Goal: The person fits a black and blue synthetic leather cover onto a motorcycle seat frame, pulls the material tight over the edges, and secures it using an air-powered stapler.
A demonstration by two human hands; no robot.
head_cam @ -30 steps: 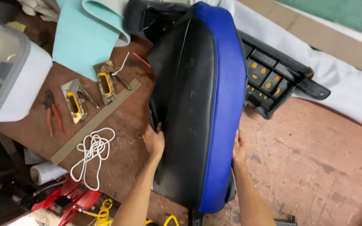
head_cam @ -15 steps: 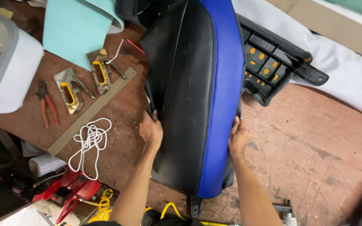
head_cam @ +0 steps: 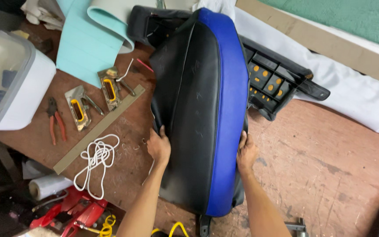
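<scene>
Left hand (head_cam: 159, 148), right hand (head_cam: 245, 153), gripping seat cushion (head_cam: 200, 109)

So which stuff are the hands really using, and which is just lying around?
In use:
- seat cushion, black and blue
- left hand on its black edge
- right hand on its blue edge

Lying about:
- two staplers
- pliers
- white cord
- wood strip
- plastic frame
- teal sheet

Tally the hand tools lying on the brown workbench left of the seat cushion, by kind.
Silver staple guns with yellow handle openings: 2
Red-handled pliers: 1
Total: 3
</scene>
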